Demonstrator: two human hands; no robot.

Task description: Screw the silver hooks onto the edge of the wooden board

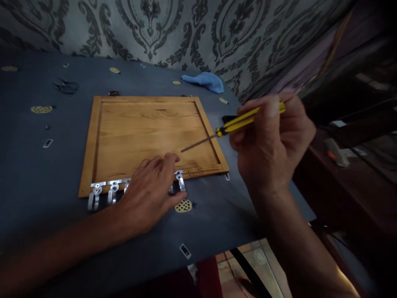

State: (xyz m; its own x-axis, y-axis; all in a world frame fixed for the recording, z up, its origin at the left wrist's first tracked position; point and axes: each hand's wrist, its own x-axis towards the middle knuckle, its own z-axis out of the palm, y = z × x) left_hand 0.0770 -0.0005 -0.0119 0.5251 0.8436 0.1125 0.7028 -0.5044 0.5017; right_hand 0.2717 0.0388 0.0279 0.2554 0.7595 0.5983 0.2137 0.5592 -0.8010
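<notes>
A framed wooden panel [149, 132] lies on the blue cloth, with metal hooks [114, 188] screwed along its near edge. Over that edge rests my left hand [149, 190], fingers curled on the wood and thumb on the near side by the rightmost hook [180, 179]. It covers some of the hooks between. My right hand [276, 145] is raised at the right, closed around the yellow-and-black handle of a screwdriver [237, 122]. The screwdriver's shaft points down-left over the panel, its tip apart from the hooks. Small holes show in the edge right of the last hook.
A blue rag [206, 81] lies beyond the panel, near the patterned wall covering [198, 33]. Pliers or similar dark-handled tool [66, 86] lie at the back left. A small dark piece [113, 93] sits behind the panel. Dark furniture [366, 182] stands at the right.
</notes>
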